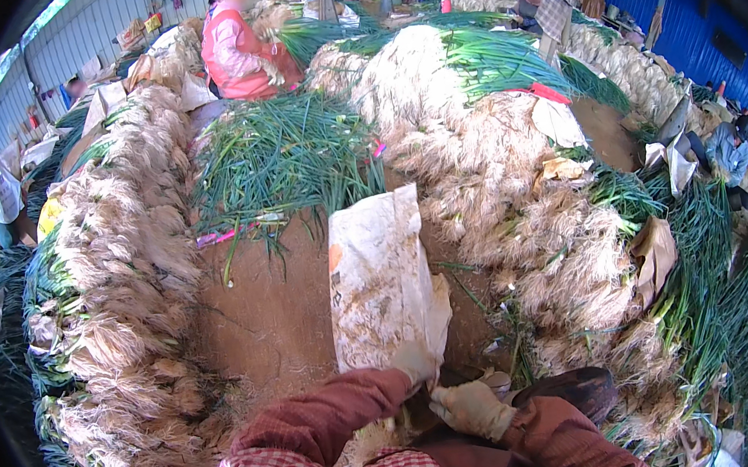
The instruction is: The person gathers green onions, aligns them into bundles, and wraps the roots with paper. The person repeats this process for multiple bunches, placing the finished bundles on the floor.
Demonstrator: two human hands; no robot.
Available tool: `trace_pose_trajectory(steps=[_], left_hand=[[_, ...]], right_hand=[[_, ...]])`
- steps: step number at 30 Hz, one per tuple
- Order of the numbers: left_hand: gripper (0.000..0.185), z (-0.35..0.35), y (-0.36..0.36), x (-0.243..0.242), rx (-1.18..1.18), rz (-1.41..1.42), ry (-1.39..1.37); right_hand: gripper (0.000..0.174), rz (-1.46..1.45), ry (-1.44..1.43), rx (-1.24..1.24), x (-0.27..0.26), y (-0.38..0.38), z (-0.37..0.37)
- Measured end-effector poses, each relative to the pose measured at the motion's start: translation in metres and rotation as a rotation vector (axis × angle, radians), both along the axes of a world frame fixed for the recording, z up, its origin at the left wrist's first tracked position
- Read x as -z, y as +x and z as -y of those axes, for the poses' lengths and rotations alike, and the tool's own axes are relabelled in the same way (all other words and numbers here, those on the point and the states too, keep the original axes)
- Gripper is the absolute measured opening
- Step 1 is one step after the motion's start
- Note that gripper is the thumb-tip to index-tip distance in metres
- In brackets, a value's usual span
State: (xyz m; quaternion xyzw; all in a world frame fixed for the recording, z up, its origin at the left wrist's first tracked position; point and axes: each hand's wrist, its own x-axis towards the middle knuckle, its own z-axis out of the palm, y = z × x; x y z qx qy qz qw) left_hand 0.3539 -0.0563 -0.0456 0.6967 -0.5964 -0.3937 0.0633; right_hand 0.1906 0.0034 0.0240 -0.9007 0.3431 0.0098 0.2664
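Observation:
A dirty white woven sack (379, 281) lies before me on the brown floor, its near end between my knees. My left hand (413, 362), in a pale work glove, grips the near end of this sack. Beside it, lower and to the right, my right hand (472, 410) wears a similar glove, with its fingers curled close to the sack's near corner. Whether those fingers pinch anything is hidden. A dark shoe (569, 394) shows just beyond my right forearm.
Long heaps of green onions, roots facing inward, line the left (135, 261) and right (517, 217). Loose green onion leaves (282, 154) cover the floor ahead. A person in a red apron (246, 54) sits beyond them. Bare floor (265, 308) lies left of the sack.

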Motion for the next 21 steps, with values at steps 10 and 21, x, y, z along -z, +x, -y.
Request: trace_pose_trajectory(steps=[10, 21], left_hand=[[0.038, -0.063, -0.025, -0.043, 0.134, -0.223, -0.208], [0.014, -0.048, 0.034, 0.042, -0.359, -0.748, -0.188]], right_hand=[[0.042, 0.096, 0.453, 0.354, -0.064, -0.067, 0.045], [0.037, 0.282, 0.381, 0.451, -0.063, -0.071, 0.047]])
